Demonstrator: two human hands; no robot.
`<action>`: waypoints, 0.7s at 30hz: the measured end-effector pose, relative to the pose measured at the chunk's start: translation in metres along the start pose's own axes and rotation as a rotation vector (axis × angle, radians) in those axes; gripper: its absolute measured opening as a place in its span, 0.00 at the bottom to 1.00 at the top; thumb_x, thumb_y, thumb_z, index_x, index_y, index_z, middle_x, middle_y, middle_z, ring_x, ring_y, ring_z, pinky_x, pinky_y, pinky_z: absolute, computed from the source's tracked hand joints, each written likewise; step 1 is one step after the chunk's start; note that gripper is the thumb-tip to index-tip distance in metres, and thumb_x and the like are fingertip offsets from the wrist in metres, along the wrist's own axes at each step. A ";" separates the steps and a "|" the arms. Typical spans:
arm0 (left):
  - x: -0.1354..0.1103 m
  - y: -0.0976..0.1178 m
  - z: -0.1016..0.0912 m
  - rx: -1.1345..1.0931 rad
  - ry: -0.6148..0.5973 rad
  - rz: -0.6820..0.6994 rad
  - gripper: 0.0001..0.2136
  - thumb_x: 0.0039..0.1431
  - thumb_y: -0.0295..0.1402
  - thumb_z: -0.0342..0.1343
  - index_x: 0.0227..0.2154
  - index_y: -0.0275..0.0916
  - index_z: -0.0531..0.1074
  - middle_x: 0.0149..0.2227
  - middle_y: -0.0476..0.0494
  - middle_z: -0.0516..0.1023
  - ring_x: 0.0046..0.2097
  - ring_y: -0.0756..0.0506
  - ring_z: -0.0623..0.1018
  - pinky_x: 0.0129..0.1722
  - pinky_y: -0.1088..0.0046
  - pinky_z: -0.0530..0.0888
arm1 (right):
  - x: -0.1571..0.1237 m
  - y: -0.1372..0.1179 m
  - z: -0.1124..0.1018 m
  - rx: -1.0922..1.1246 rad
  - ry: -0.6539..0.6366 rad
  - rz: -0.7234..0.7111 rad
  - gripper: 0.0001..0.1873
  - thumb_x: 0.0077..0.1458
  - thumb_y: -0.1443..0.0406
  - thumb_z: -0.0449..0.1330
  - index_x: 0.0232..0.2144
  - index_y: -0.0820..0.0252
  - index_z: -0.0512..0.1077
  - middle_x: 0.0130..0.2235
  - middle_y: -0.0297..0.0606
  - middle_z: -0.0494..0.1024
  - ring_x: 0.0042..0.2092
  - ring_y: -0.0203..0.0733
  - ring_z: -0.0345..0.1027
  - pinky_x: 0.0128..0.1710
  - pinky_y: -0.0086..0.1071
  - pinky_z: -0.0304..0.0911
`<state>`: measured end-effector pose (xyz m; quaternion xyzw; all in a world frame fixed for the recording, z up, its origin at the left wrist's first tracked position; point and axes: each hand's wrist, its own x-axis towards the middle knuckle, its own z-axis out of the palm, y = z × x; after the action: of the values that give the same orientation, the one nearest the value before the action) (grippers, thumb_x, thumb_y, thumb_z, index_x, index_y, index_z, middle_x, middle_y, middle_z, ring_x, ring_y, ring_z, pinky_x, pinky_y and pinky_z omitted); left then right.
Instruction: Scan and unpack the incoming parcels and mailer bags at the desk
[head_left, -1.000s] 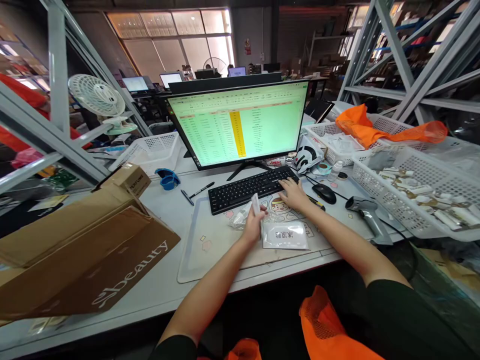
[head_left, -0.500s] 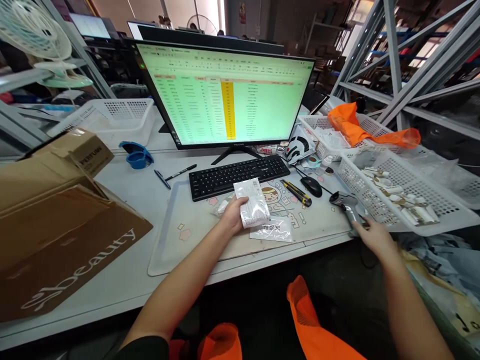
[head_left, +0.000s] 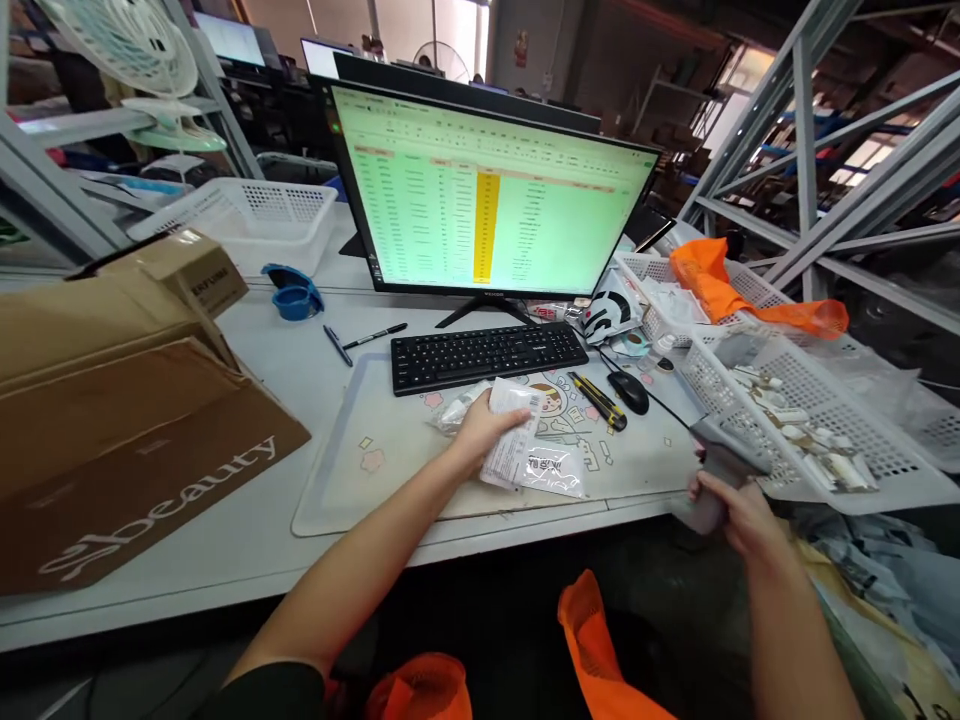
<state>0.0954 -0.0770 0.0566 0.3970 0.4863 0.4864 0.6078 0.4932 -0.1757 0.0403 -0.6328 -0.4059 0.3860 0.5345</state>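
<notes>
My left hand (head_left: 480, 432) is closed on a white plastic packet (head_left: 506, 455) with fine print, thumb on top, over the desk mat (head_left: 412, 480). Another flat silvery packet (head_left: 556, 470) with dark lettering lies on the mat, partly behind the held one. A clear crumpled bag (head_left: 454, 408) rests just beyond my left wrist. At the desk's right front edge, my right hand (head_left: 742, 515) grips a grey barcode scanner (head_left: 720, 462), which is blurred by motion. Its cable runs up towards the mouse (head_left: 628, 391).
A black keyboard (head_left: 487, 355) sits below the monitor (head_left: 450, 200). A yellow-black box cutter (head_left: 598, 401) lies beside the mouse. On the right stands a white basket (head_left: 720, 400) of small white items; on the left, an open cardboard box (head_left: 150, 470). Two pens (head_left: 375, 335) lie beyond the mat.
My right hand has raised and turned the scanner from its spot by the desk edge. The packet in my left hand has tilted and come lower, closer to the flat packet. The camera view has shifted slightly.
</notes>
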 end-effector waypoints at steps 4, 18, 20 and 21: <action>-0.005 -0.002 -0.002 0.570 0.013 0.232 0.29 0.45 0.37 0.73 0.50 0.41 0.72 0.50 0.38 0.82 0.51 0.34 0.80 0.53 0.58 0.75 | -0.036 -0.010 0.048 -0.205 -0.172 -0.061 0.22 0.43 0.52 0.76 0.35 0.59 0.79 0.26 0.36 0.78 0.29 0.44 0.73 0.33 0.37 0.74; 0.011 -0.020 -0.005 1.023 -0.037 0.158 0.17 0.44 0.43 0.72 0.21 0.43 0.68 0.30 0.36 0.79 0.46 0.27 0.80 0.49 0.59 0.72 | -0.069 -0.029 0.099 -0.471 -0.388 -0.174 0.20 0.52 0.57 0.70 0.47 0.57 0.82 0.46 0.39 0.86 0.49 0.54 0.80 0.52 0.44 0.75; 0.010 -0.019 -0.005 1.042 -0.069 0.162 0.14 0.47 0.42 0.71 0.24 0.42 0.71 0.31 0.35 0.80 0.45 0.28 0.80 0.47 0.60 0.72 | -0.070 -0.029 0.102 -0.481 -0.426 -0.191 0.20 0.53 0.59 0.69 0.49 0.57 0.81 0.48 0.39 0.85 0.51 0.55 0.79 0.54 0.44 0.74; 0.010 -0.019 -0.005 1.043 -0.090 0.168 0.13 0.48 0.42 0.69 0.26 0.42 0.73 0.32 0.35 0.81 0.44 0.28 0.80 0.46 0.60 0.72 | -0.072 -0.029 0.104 -0.474 -0.440 -0.198 0.21 0.53 0.60 0.69 0.50 0.56 0.81 0.49 0.39 0.85 0.52 0.55 0.79 0.54 0.44 0.73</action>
<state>0.0946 -0.0712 0.0352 0.7047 0.6035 0.2093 0.3087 0.3672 -0.2014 0.0589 -0.5986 -0.6494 0.3545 0.3069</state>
